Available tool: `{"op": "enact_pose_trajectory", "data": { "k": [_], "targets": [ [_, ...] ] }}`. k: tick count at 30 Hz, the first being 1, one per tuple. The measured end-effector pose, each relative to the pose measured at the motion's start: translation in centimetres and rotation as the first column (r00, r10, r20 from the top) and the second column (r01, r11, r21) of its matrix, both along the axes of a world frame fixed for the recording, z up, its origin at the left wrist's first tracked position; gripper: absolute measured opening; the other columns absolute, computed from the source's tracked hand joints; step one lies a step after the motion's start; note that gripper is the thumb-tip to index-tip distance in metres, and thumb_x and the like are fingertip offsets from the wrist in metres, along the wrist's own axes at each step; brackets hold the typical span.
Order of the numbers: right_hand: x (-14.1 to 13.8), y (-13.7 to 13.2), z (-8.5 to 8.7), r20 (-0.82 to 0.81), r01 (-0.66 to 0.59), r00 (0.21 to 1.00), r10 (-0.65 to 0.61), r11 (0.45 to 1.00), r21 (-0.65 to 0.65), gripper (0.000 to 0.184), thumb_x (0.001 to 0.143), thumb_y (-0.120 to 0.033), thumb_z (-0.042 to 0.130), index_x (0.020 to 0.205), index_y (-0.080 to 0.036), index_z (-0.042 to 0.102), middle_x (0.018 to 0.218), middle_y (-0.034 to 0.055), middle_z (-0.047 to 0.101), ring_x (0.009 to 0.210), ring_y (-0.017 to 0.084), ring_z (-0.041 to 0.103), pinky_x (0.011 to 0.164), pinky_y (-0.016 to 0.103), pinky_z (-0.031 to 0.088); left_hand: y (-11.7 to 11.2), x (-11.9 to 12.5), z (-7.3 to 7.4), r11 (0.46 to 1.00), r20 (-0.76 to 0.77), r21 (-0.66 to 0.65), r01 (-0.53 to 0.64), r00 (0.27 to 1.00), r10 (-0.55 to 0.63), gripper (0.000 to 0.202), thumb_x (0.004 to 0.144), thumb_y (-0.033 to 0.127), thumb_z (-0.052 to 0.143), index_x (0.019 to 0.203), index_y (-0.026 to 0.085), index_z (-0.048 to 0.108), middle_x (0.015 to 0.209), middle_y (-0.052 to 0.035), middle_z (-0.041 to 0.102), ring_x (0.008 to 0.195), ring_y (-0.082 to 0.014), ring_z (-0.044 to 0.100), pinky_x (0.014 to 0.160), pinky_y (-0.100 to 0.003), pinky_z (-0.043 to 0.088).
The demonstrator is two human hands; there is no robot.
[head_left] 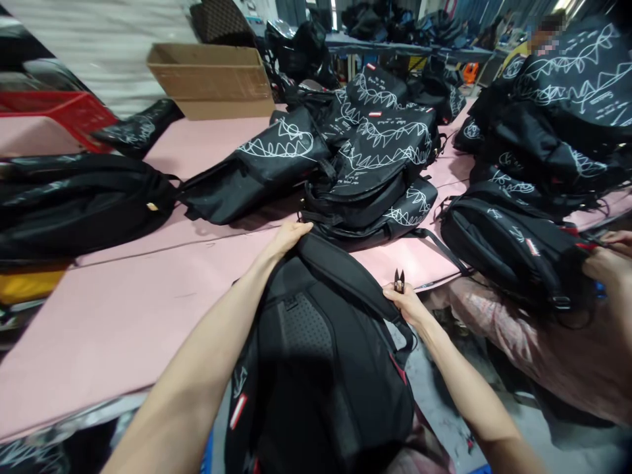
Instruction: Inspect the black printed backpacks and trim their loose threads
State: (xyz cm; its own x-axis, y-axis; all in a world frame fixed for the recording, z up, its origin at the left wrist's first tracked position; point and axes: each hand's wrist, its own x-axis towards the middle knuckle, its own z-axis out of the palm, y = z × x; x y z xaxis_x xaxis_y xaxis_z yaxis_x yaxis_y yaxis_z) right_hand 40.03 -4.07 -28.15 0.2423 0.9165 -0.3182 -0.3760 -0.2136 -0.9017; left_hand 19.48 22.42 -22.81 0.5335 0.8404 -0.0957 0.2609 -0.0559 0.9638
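Note:
A black backpack [316, 368] lies back-side up in front of me, its top at the edge of the pink table [148, 303]. My left hand [289, 238] is closed over the top of the backpack near its shoulder strap [345, 273]. My right hand [407, 304] grips the strap's lower side and also holds small thread snips [399, 280], their tips pointing up.
Several black backpacks with white scribble print are piled at the table's middle [375, 158] and right [553, 118]. A cardboard box [212, 79] and a red crate [69, 112] stand at the back left. Another person's hands [609, 260] touch a backpack [513, 250] at the right.

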Motion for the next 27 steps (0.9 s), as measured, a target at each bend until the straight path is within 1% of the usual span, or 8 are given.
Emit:
{"op": "enact_pose_trajectory", "data": {
  "k": [6,10,13,15,17,20,24,27],
  "targets": [
    [0.2,-0.3,-1.2,0.009,0.051,0.999,-0.051,0.998,-0.035,0.034,0.05,-0.041,0.08,0.064,-0.013,0.067,0.051,-0.0004,0.057,0.044,0.007,0.043,0.04,0.02,0.028,-0.1,0.0,0.4,0.998,-0.111,0.053,0.033,0.993,-0.027,0.041,0.066,0.052,0.057,0.056,0.013,0.057,0.053,-0.0018,0.053,0.051,-0.0131,0.047,0.053,-0.025,0.038],
    [0.3,-0.6,-1.7,0.018,0.073,0.997,-0.072,0.996,-0.057,0.038,0.046,-0.043,0.081,0.064,-0.013,0.066,0.053,0.0003,0.057,0.047,0.01,0.047,0.044,0.022,0.033,-2.0,-0.8,1.7,0.968,-0.134,0.245,0.059,0.991,-0.027,0.039,0.076,0.048,0.05,0.079,0.013,0.065,0.084,-0.0083,0.065,0.082,-0.0216,0.058,0.079,-0.031,0.045],
    [0.3,-1.1,-2.1,0.035,0.09,0.995,-0.088,0.994,-0.065,0.039,0.045,-0.043,0.081,0.064,-0.013,0.064,0.049,-0.0019,0.053,0.044,0.008,0.042,0.042,0.021,0.029,-7.8,-4.4,1.5,0.8,-0.269,0.598,-0.053,0.927,0.262,0.051,0.078,0.042,0.051,0.121,0.015,0.052,0.127,-0.0148,0.052,0.121,-0.0303,0.042,0.103,-0.044,0.03],
    [0.2,-1.4,-2.3,0.043,0.092,0.995,-0.089,0.994,-0.065,0.039,0.046,-0.044,0.081,0.063,-0.014,0.063,0.046,-0.004,0.049,0.041,0.007,0.037,0.041,0.021,0.025,-13.8,-8.6,0.3,0.716,-0.429,0.696,-0.061,0.765,0.481,0.072,0.073,0.044,0.058,0.135,0.013,0.037,0.141,-0.0182,0.036,0.134,-0.0381,0.02,0.104,-0.057,0.02],
    [0.1,-1.6,-2.5,0.052,0.087,0.995,-0.084,0.994,-0.067,0.038,0.046,-0.043,0.081,0.063,-0.014,0.062,0.045,-0.005,0.047,0.04,0.006,0.034,0.04,0.021,0.023,-19.8,-13.5,-1.4,0.739,-0.558,0.672,-0.034,0.633,0.537,0.075,0.072,0.042,0.058,0.137,0.013,0.034,0.144,-0.0191,0.032,0.134,-0.0416,0.017,0.1,-0.059,0.025],
    [-0.3,-1.7,-2.6,0.062,0.061,0.996,-0.057,0.996,-0.065,0.037,0.046,-0.041,0.082,0.061,-0.015,0.061,0.047,-0.0035,0.05,0.042,0.007,0.037,0.042,0.022,0.026,-24.5,-19.9,-2.3,0.805,-0.622,0.535,-0.257,0.526,0.581,0.057,0.079,0.039,0.045,0.129,0.012,0.045,0.122,-0.0201,0.056,0.105,-0.0361,0.055,0.081,-0.044,0.045],
    [-1.2,-1.6,-2.6,0.064,0.035,0.997,-0.029,0.996,-0.08,0.036,0.045,-0.04,0.082,0.058,-0.015,0.061,0.047,-0.0022,0.051,0.042,0.008,0.04,0.042,0.022,0.028,-21.0,-23.2,0.8,0.794,-0.506,0.339,-0.505,0.614,0.606,0.041,0.079,0.053,0.043,0.073,0.018,0.062,0.06,-0.006,0.061,0.066,-0.026,0.061,0.06,-0.032,0.046],
    [-1.7,-2.0,-2.9,0.075,0.073,0.995,-0.066,0.992,-0.104,0.035,0.044,-0.039,0.082,0.063,-0.015,0.065,0.05,-0.0003,0.055,0.044,0.01,0.045,0.042,0.023,0.032,-15.9,-21.5,2.5,0.714,-0.168,-0.05,-0.698,0.711,0.683,0.037,0.077,0.05,0.05,0.064,0.016,0.055,0.053,-0.0027,0.058,0.052,-0.0183,0.057,0.048,-0.027,0.045]
  ]
}}
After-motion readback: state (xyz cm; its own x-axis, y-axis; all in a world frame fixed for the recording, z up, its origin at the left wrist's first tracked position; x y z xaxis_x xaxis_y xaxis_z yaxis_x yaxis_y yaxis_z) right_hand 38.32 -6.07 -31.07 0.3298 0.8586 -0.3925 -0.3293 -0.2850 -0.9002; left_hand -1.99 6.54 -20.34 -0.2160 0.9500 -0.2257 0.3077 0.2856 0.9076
